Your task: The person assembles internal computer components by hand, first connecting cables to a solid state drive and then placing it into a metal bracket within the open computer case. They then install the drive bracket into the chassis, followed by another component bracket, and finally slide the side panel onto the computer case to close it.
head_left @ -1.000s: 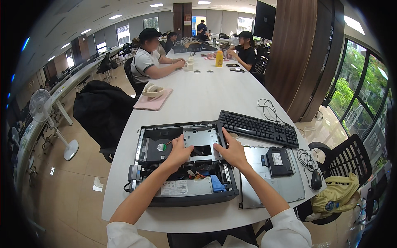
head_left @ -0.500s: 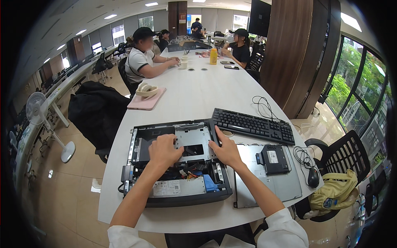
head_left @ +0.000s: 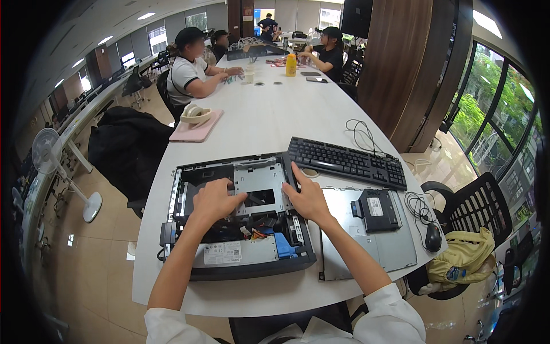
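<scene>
Risk here: coloured wires pinched or a finger nipped if the grey perforated metal drive cage tilts under uneven pressure. Left hand flat on the cage's left edge, right hand spread on its right edge, neither clenched. Cage seated inside the open black computer case on the white worktop, above a blue plastic part and grey power supply. Removed grey side panel just beside, carrying a black optical drive.

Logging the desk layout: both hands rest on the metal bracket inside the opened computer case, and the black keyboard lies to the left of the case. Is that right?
Not quite. In the head view the left hand and right hand do rest on the metal bracket inside the opened computer case, but the black keyboard lies to the right of the case, not the left.
</scene>
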Motion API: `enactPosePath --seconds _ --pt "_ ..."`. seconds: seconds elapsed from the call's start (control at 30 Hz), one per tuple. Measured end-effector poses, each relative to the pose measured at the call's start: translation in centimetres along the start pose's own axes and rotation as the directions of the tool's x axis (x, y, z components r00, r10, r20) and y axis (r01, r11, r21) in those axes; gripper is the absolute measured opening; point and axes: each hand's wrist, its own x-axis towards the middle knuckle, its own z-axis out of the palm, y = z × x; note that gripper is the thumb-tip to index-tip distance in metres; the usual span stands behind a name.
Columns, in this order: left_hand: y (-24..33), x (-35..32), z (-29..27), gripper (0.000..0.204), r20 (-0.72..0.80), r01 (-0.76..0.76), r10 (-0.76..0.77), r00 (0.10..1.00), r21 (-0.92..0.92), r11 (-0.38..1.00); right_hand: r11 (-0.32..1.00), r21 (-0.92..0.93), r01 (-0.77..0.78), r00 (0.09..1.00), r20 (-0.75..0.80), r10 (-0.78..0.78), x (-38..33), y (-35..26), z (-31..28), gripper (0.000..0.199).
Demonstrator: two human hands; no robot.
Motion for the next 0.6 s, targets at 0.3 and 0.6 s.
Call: enactPosePath --seconds 0.3,0.6 --pt "-2.2 1.3 0.2 0.042 0.199 -0.167 0.183 0.963 -0.094 0.981 0.991 0.014 -0.132 0.990 0.044 0.132 0.0 -1.0 -0.6 0.064" --pt "-2.4 0.7 1.8 0.041 0.032 -0.248 0.247 0.969 0.056 0.967 0.980 0.123 -0.159 0.977 0.161 0.138 1.3 -0.6 -1.0 0.089"
